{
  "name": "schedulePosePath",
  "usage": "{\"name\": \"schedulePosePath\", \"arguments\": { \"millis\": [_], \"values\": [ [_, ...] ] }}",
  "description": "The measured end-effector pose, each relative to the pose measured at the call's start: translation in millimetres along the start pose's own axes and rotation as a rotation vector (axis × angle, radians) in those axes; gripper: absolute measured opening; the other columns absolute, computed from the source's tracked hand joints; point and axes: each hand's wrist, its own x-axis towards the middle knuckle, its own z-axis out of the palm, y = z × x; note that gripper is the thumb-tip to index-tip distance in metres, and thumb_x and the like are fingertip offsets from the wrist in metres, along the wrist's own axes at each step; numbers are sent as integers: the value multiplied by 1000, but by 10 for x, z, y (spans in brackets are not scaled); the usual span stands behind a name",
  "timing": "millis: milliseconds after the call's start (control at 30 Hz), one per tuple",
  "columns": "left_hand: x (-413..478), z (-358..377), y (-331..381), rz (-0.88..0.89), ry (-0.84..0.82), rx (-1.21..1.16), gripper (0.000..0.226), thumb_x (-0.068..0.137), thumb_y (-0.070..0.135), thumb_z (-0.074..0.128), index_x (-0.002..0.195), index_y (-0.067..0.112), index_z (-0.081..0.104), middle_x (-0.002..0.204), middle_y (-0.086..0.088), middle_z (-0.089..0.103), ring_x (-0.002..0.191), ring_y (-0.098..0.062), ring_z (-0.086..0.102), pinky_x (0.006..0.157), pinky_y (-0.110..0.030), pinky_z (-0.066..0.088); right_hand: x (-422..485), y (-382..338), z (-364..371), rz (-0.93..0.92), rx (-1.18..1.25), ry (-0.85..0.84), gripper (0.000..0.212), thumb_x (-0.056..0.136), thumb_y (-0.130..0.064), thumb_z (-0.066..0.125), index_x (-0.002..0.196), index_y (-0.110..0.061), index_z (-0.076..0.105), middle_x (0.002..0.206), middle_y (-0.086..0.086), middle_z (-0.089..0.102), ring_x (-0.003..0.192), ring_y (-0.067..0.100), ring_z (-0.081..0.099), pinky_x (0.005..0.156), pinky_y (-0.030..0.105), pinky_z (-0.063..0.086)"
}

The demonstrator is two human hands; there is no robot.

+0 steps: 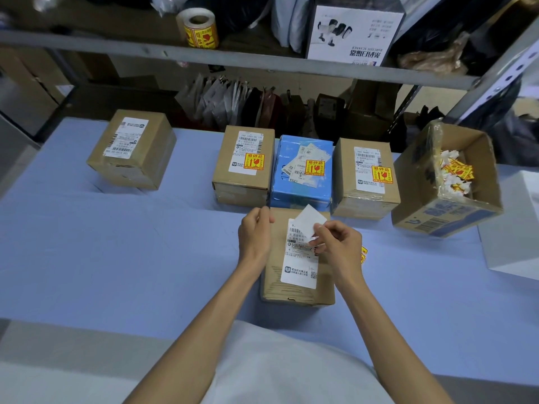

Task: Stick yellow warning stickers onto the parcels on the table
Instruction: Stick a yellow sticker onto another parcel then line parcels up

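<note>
At the centre of the frame, on the blue table (116,243), the nearest parcel (297,284) lies lengthwise as a brown carton with a white shipping label (300,263) on its top. Above its far end the right hand (338,246) pinches a white square sheet (310,221) between thumb and forefinger; the side facing the camera is plain white, and it hangs tilted over the top of the label. Just beside the parcel's far-left corner is the left hand (255,231), fingers curled with the tips drawn together; whether it grips anything cannot be told. Yellow sticker edges (363,253) peek out from behind the right hand, just right of the parcel. Behind, in the middle of the frame, three parcels stand side by side: a brown box (230,182), a blue parcel (300,193) and a second brown box (344,170), each with a yellow warning sticker on top. Well apart at upper left sits a lone brown box (131,150) carrying only a white label. At the right edge an open carton (420,182) tilts, holding crumpled white and yellow scraps (455,173). On the shelf at the top a sticker roll (199,29) stands
</note>
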Motion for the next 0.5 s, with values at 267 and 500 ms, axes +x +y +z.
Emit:
{"name": "schedulePosePath", "arguments": {
  "millis": [267, 500],
  "values": [
    [-34, 35, -2, -73, -102, -25, 28, 91, 4, 36, 109, 21, 50, 91, 0, 68, 73, -11, 55, 58, -24, 41, 2, 9, 14, -12, -21, 7, 16, 89, -14, 65, 74, -7, 64, 75, 7, 70, 63, 17, 68, 60, 30, 50],
    [-158, 16, 127, 127, -122, 103, 18, 91, 12, 46, 77, 15, 56, 71, 6, 58, 67, -7, 53, 55, -17, 40, -33, 34, 30, -179, -271, 62, 16, 86, -21, 65, 71, -13, 65, 68, -2, 67, 64, 13, 65, 65, 36, 55]
  ]
}}
